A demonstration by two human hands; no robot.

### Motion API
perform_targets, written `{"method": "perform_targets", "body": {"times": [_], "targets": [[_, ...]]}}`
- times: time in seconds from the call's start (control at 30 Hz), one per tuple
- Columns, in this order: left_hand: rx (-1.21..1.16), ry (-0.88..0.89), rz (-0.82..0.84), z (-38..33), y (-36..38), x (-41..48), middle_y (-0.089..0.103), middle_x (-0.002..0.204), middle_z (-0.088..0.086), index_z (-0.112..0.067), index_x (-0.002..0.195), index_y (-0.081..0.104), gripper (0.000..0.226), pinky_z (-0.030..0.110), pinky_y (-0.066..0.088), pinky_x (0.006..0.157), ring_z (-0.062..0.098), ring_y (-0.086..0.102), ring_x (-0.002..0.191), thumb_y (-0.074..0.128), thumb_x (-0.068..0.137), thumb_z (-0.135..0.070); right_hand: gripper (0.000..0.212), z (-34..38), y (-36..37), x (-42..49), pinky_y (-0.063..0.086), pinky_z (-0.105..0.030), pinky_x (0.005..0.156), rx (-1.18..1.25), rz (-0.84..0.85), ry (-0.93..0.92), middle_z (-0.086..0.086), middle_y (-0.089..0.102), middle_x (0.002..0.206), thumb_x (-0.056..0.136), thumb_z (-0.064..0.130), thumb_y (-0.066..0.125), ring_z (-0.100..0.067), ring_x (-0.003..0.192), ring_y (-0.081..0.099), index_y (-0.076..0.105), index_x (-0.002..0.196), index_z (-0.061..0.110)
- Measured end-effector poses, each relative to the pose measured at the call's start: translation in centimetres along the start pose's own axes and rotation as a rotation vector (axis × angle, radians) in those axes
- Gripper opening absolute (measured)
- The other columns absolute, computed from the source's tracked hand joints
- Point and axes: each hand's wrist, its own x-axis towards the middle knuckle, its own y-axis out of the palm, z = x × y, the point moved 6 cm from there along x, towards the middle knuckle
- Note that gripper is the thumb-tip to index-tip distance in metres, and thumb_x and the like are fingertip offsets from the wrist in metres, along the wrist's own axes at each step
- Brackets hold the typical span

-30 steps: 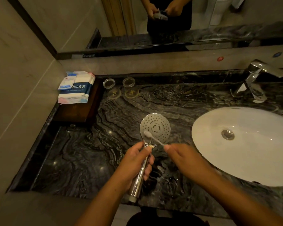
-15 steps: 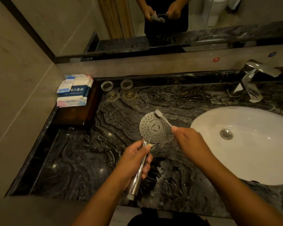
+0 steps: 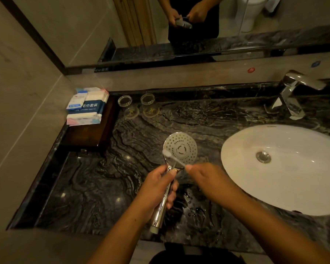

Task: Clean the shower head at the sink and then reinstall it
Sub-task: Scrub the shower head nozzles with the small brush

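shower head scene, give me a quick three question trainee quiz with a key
1. Which hand grips the shower head by its handle?
2. True or false: the toothbrush bristles sit at the lower left edge of the spray face.
3. The shower head is held over: A) the basin B) the counter C) the tray

Key:
1. The left hand; the right hand holds the toothbrush.
2. True.
3. B, left of the basin.
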Motion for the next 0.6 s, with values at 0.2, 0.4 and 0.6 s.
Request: {"method": "perform_targets", "body": {"times": [0.2, 0.4, 0.6], "targets": [[0.017, 0.021, 0.002, 0.5, -0.1, -0.2, 0.054, 0.067, 0.009, -0.019, 0.099, 0.063, 0.011, 0.020, 0.037, 0.036, 0.015, 0.043, 0.039, 0.052, 0.100, -0.024, 0.049, -1.1, -3.6, 1.4, 0.032, -0.031, 0.055, 0.076, -0.253, 0.045, -0.002, 0.052, 0.059, 0.104, 0.039, 0.042, -0.016, 0.056, 0.047, 0.053, 0.060, 0.018], [0.011, 0.027, -0.009, 0.9, -0.5, -0.4, 0.054, 0.066, 0.008, -0.010, 0.110, 0.059, 0.018, 0.020, 0.037, 0.035, 0.014, 0.043, 0.039, 0.051, 0.101, -0.023, 0.049, -1.0, -0.1, 0.0, 0.033, -0.027, 0.052, -0.008, -0.006, 0.030, 0.006, 0.050, 0.056, 0.103, 0.041, 0.044, -0.007, 0.050, 0.043, 0.052, 0.059, 0.021], [0.027, 0.035, 0.007, 0.8, -0.1, -0.7, 0.054, 0.065, 0.008, -0.015, 0.098, 0.060, 0.011, 0.020, 0.038, 0.036, 0.014, 0.043, 0.038, 0.053, 0.100, -0.023, 0.049, -0.7, -1.1, 0.7, 0.033, -0.029, 0.053, 0.082, -0.142, 0.022, 0.005, 0.050, 0.057, 0.104, 0.040, 0.043, -0.013, 0.054, 0.045, 0.052, 0.061, 0.019]]}}
